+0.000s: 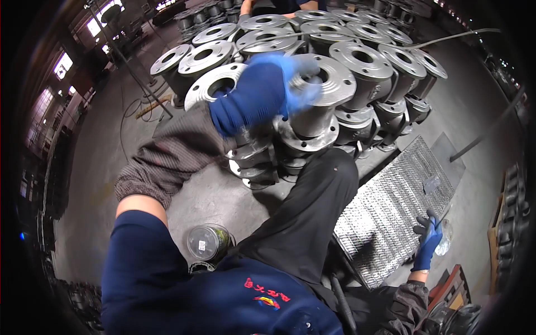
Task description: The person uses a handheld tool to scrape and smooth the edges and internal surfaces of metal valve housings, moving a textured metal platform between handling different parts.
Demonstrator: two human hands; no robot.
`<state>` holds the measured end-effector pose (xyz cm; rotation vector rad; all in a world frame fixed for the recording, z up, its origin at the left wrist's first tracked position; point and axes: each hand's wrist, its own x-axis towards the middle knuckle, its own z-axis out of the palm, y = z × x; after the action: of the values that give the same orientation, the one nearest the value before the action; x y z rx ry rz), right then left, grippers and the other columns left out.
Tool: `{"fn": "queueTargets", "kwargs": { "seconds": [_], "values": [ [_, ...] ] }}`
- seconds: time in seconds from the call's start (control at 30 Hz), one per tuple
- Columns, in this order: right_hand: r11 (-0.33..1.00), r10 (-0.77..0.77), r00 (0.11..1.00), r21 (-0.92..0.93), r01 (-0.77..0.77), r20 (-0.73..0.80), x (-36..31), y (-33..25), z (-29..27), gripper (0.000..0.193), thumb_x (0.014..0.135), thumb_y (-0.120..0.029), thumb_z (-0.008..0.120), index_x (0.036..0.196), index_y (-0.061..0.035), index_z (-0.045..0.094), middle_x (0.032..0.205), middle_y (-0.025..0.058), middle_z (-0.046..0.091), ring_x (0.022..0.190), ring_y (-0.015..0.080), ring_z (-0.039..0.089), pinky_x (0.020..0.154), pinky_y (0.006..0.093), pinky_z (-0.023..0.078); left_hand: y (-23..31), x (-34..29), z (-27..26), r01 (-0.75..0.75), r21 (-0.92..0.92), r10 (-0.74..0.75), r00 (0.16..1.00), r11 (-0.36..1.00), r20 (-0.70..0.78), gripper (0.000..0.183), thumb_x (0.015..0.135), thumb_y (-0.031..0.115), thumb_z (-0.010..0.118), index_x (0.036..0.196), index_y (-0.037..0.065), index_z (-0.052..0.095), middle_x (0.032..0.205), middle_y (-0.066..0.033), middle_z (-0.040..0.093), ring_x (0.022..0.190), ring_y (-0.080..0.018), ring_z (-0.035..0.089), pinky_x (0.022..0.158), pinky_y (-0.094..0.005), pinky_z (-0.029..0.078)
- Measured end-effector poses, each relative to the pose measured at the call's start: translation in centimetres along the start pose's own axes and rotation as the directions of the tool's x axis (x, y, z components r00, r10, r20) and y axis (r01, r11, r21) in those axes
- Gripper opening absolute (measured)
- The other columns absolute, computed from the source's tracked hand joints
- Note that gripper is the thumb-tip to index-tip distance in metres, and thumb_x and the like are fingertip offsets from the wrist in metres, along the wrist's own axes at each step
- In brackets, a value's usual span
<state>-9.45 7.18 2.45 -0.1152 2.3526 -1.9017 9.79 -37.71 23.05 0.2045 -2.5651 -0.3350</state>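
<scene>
My left hand [287, 84], in a blue glove, reaches over the top flange of a grey flanged metal casting [338, 86] at the near side of a stack. Motion smears its fingers, so its grip and any contact are unclear. Low on the right, my right hand [429, 237], in a blue glove with dark fingertips, is beside the edge of a slanted board covered in silvery, crinkled sheet [385, 212]. Its fingers look spread, and I make out nothing held in them. A clear, crumpled piece of plastic [444, 244] shows just beyond that hand.
Several flanged castings [363, 58] stand in stacked layers ahead. A lidded round can [205, 243] sits on the floor near my legs. A rod [486, 134] rises from a plate at the right. Another person's arm [245, 8] shows behind the stack.
</scene>
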Motion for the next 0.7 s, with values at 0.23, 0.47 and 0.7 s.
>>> {"fn": "queueTargets", "kwargs": {
  "seconds": [0.23, 0.47, 0.7],
  "values": [
    [0.985, -0.147, 0.976, 0.110, 0.130, 0.162, -1.7, -6.1, 5.3, 0.033, 0.096, -0.022, 0.044, 0.122, -0.0050, 0.055, 0.089, 0.0100, 0.067, 0.059, 0.0103, 0.059, 0.052, 0.0201, 0.042, 3.2, 2.3, 8.4, 0.075, 0.506, -0.105, 0.994, 0.859, 0.030, 0.052, 0.072, 0.034, 0.065, 0.116, 0.006, 0.056, 0.108, -0.0162, 0.060, 0.092, -0.0327, 0.061, 0.079, -0.0419, 0.049],
    [0.965, -0.197, 0.965, 0.206, 0.160, 0.171, -1.7, -8.3, 5.3, 0.030, 0.096, -0.018, 0.044, 0.118, -0.0023, 0.056, 0.087, 0.0077, 0.065, 0.059, 0.0080, 0.056, 0.058, 0.0212, 0.047, 5.0, 6.5, 9.0, 0.318, 0.505, -0.385, 0.923, 0.802, 0.029, 0.032, 0.070, 0.025, 0.066, 0.092, 0.002, 0.066, 0.090, -0.0216, 0.065, 0.080, -0.0351, 0.064, 0.070, -0.0405, 0.053],
    [0.932, -0.246, 0.954, 0.312, 0.184, 0.171, -2.1, -8.3, 4.7, 0.028, 0.096, -0.018, 0.045, 0.116, -0.0037, 0.056, 0.086, 0.0088, 0.066, 0.057, 0.0081, 0.057, 0.056, 0.0204, 0.047, 2.6, 4.9, 9.2, 0.191, 0.541, -0.262, 0.963, 0.819, 0.056, 0.053, 0.070, 0.030, 0.071, 0.117, 0.009, 0.058, 0.098, -0.0177, 0.065, 0.093, -0.0334, 0.062, 0.079, -0.0414, 0.050]
  ]
}}
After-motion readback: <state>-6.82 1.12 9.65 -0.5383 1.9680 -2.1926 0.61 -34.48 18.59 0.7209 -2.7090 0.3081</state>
